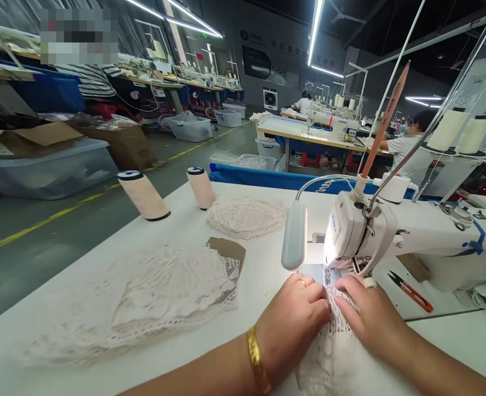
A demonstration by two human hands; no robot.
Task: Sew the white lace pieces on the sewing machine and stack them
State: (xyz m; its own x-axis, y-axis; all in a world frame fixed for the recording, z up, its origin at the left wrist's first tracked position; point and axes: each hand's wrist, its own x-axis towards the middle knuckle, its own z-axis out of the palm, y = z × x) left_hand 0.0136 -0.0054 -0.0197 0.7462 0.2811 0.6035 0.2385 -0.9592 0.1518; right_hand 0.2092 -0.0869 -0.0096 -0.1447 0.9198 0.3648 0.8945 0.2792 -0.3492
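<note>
A strip of cream lace fabric (pixel 337 335) runs under the presser foot (pixel 328 274) of a white sewing machine (pixel 360 231). My left hand (pixel 294 313), with a ring and a gold bracelet, grips the lace just left of the needle area, fingers curled. On the other side my right hand (pixel 370 313) holds the lace between thumb and fingers, close to the foot. The lace hangs toward me between both wrists. A lit lamp (pixel 294 236) shines beside the machine head. To the left lies a pile of cream lace pieces (pixel 172 291).
Two thread cones (pixel 144 197) and another lace piece (pixel 246 217) stand or lie toward the table's far left edge. Red-handled thread snips (pixel 411 291) lie right of my right hand. A pencil (pixel 387 118) sticks up from the machine. Other workstations and people are farther back.
</note>
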